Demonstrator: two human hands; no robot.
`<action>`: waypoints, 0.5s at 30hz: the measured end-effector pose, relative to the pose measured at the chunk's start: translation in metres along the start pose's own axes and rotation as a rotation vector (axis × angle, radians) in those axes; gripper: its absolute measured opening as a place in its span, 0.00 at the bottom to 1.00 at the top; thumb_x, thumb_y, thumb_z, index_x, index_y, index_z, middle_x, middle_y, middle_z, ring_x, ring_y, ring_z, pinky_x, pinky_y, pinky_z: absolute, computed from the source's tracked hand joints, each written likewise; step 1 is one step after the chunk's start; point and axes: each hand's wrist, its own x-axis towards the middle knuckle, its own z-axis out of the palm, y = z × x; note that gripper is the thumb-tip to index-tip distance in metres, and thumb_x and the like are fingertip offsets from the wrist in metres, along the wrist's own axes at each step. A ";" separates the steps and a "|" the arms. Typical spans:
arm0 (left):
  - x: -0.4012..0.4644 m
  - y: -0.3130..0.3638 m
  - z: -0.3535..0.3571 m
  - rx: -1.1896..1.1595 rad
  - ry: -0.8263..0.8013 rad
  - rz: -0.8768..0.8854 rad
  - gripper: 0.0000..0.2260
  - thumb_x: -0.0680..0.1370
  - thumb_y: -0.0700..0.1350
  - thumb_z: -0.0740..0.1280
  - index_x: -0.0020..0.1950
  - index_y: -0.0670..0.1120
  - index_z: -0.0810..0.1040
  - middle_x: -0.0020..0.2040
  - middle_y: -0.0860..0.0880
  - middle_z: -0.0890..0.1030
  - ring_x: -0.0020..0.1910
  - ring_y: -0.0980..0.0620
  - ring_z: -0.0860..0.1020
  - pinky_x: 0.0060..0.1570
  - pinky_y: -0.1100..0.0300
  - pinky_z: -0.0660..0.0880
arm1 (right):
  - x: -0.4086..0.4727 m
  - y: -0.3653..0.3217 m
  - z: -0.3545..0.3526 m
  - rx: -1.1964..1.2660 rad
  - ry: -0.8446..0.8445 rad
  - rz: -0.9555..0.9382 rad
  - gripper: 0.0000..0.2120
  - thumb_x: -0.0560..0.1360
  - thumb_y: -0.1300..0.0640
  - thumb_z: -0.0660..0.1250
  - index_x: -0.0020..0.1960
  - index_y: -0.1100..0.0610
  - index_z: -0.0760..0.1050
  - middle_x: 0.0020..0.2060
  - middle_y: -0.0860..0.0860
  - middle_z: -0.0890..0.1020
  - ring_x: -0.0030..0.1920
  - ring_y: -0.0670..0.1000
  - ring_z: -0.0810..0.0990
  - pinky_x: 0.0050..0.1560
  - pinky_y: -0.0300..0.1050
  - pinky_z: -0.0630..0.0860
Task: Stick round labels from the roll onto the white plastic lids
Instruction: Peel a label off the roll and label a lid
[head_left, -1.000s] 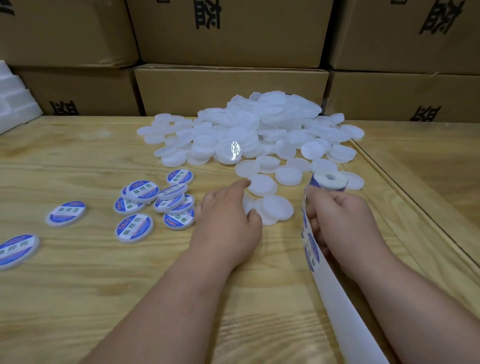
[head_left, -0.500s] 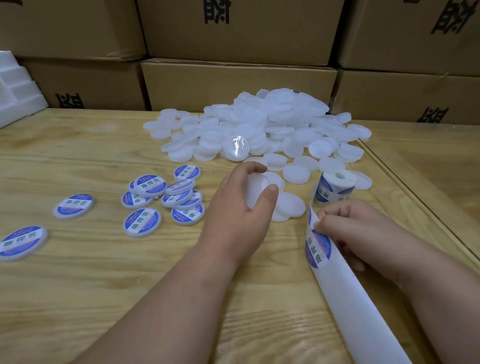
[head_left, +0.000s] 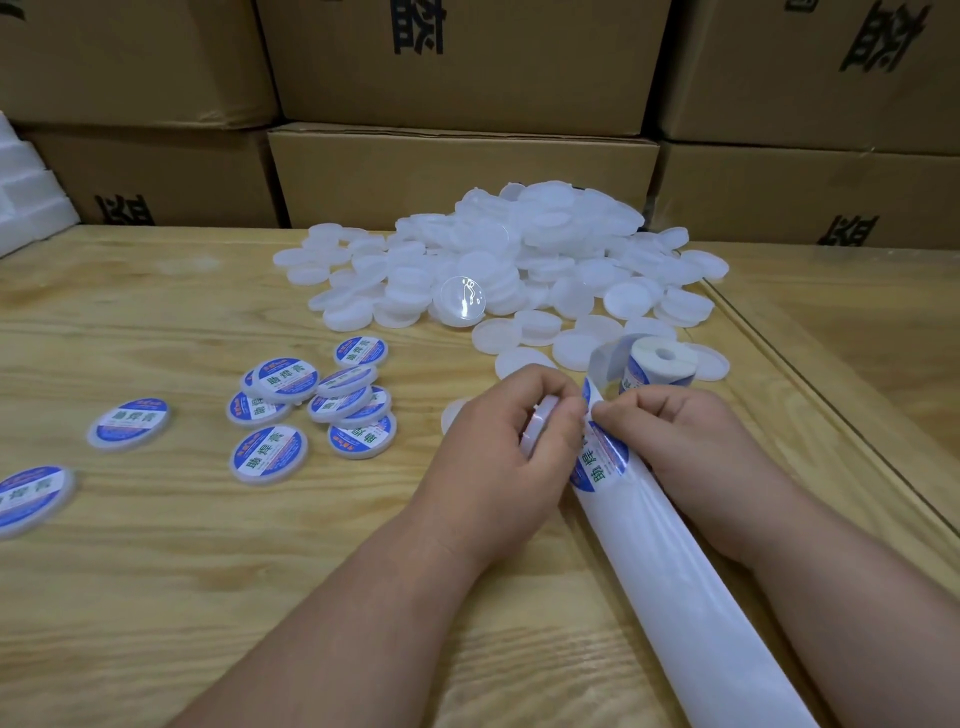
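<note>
Left hand (head_left: 511, 441) curls round a white plastic lid (head_left: 540, 423) — my right hand (head_left: 670, 441) pinches a round label (head_left: 600, 465) on the backing strip (head_left: 670, 587), label roll (head_left: 657, 366) just beyond.

surface: plywood table (head_left: 156, 597) | far side: heap of white plastic lids (head_left: 519, 260) | left: labelled lids (head_left: 311, 405) | right: label roll (head_left: 660, 364), backing strip (head_left: 675, 597)

The heap of white round plastic lids (head_left: 498, 260) lies beyond the fingers (head_left: 550, 384), the roll of round labels (head_left: 660, 366) just behind them. Round labelled lids (head_left: 322, 400) lie left of them on the wooden table (head_left: 156, 571); the white backing strip (head_left: 685, 597) trails nearer than them.
</note>
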 end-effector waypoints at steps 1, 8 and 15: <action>-0.001 0.001 0.000 -0.008 -0.026 -0.005 0.04 0.75 0.54 0.70 0.42 0.58 0.75 0.39 0.55 0.81 0.36 0.55 0.79 0.38 0.60 0.76 | 0.000 -0.001 0.001 0.006 -0.002 -0.001 0.12 0.78 0.54 0.70 0.39 0.58 0.83 0.36 0.59 0.86 0.35 0.52 0.82 0.39 0.47 0.78; -0.001 0.001 0.000 0.101 -0.167 -0.052 0.20 0.63 0.60 0.79 0.45 0.56 0.73 0.40 0.56 0.79 0.35 0.58 0.76 0.37 0.63 0.75 | 0.000 -0.002 0.001 0.050 -0.064 0.008 0.16 0.68 0.44 0.69 0.37 0.58 0.82 0.35 0.62 0.82 0.33 0.53 0.78 0.35 0.47 0.75; 0.000 0.000 0.000 0.117 -0.167 -0.027 0.09 0.71 0.52 0.74 0.46 0.56 0.74 0.39 0.57 0.81 0.38 0.57 0.78 0.40 0.60 0.76 | 0.003 0.003 -0.004 0.054 -0.095 0.023 0.13 0.68 0.51 0.66 0.31 0.60 0.71 0.24 0.51 0.70 0.24 0.50 0.68 0.24 0.40 0.66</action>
